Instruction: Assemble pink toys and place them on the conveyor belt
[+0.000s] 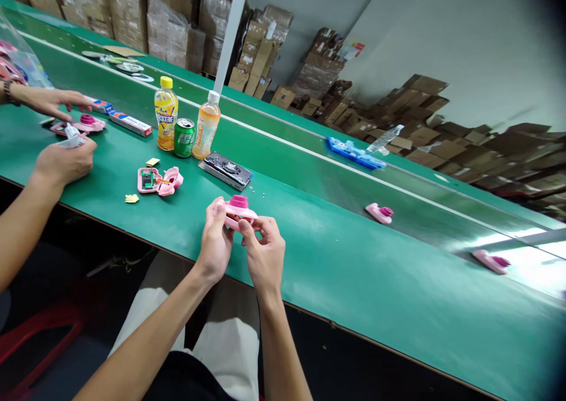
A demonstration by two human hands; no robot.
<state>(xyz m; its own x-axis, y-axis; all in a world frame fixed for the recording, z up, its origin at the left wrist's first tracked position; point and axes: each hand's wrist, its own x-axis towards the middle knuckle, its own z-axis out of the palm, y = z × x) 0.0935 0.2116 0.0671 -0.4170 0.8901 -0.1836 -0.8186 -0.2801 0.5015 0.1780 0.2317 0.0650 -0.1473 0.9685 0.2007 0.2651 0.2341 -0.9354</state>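
The hands [215,242] [264,253] hide the lower part of the pink plastic casing [236,208].

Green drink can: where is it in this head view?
In the head view, the green drink can stands left of centre on the green workbench, between the yellow-capped drink bottle and the white-capped orange drink bottle.

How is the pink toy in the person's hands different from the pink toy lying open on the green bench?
The pink toy is held up between the left hand and right hand, while the open pink toy lies on the green bench. The held one looks closed, with a magenta knob on top; the other is apart, showing a green circuit board. Both are pink plastic.
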